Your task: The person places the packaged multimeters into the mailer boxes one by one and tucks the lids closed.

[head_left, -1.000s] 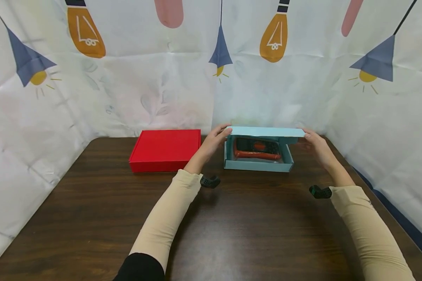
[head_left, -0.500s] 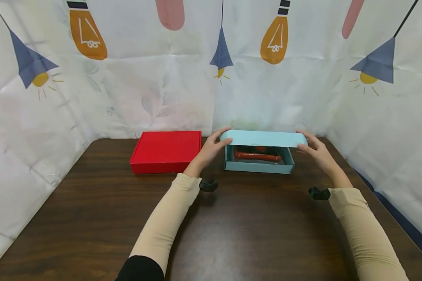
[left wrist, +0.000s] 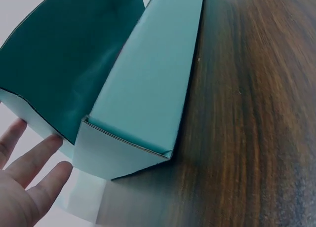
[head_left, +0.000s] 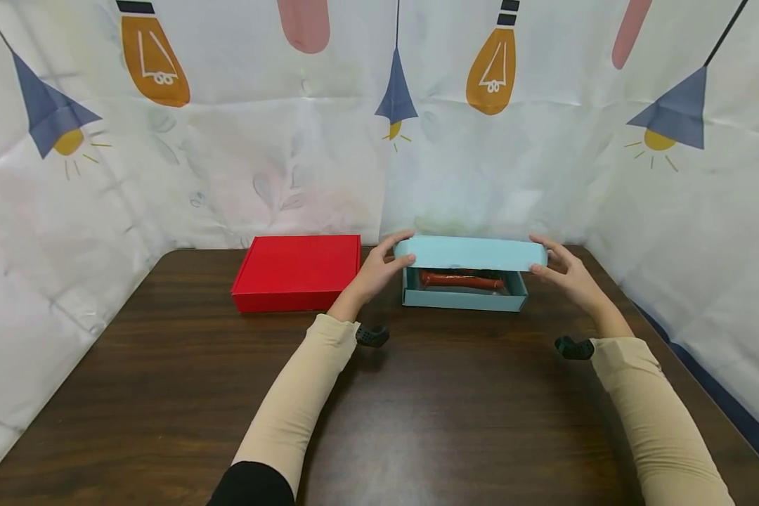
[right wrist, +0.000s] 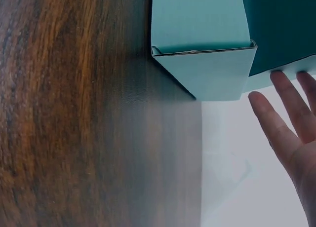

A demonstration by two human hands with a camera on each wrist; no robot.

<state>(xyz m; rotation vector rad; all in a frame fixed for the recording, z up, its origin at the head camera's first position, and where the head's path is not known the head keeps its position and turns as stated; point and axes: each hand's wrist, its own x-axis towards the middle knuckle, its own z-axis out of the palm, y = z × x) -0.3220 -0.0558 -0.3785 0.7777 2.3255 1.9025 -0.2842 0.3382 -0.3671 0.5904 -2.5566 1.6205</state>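
Note:
A light blue cardboard box (head_left: 462,301) stands at the back of the table, its hinged lid (head_left: 471,251) tilted partway down over it. Under the lid, a red-edged item in clear plastic (head_left: 462,281) shows in part; it looks like a multimeter, its top now hidden. My left hand (head_left: 373,277) holds the lid's left end, thumb at the front flap. My right hand (head_left: 572,277) holds the right end in the same way. In the left wrist view, fingertips (left wrist: 54,140) touch the lid's side edge; in the right wrist view, fingertips (right wrist: 277,76) do likewise.
A closed red box (head_left: 297,273) lies left of the blue one, close to my left forearm. Behind the dark wood table (head_left: 455,407) hangs a white cloth (head_left: 329,169) printed with lamps and bulbs. The table's right edge runs past my right arm.
Both hands have brought the lid forward and down, so its front flap covers more of the opening. The plastic-wrapped item shows less. The red box has stayed put.

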